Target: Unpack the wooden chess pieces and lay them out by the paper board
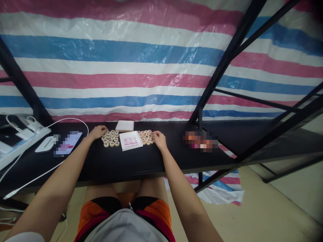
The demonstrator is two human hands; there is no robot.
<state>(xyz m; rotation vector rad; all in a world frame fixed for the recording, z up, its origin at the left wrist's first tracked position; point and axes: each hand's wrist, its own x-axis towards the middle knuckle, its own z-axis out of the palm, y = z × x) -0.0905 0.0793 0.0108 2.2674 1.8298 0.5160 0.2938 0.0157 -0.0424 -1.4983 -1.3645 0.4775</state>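
Black-marked round xiangqi pieces (110, 138) lie in a cluster left of centre on the black table. My left hand (99, 132) is at their upper left edge, fingers stretched out against the outer pieces. Red-marked xiangqi pieces (146, 136) form another cluster on the right. My right hand (159, 139) rests at that cluster's right edge, thumb and fingers apart and touching or nearly touching the end pieces. Between the clusters lies a shallow white box (131, 140) with pink-red grid lines inside. Both hands look open, though the fingertips are small in view.
Behind the pieces lies a white square lid or box (124, 125). At left are a phone (68, 144), a white flat device (45, 144), a power strip (15, 151) and white cables. A blurred orange item (200, 140) is at right. Black metal posts (222, 64) frame the table.
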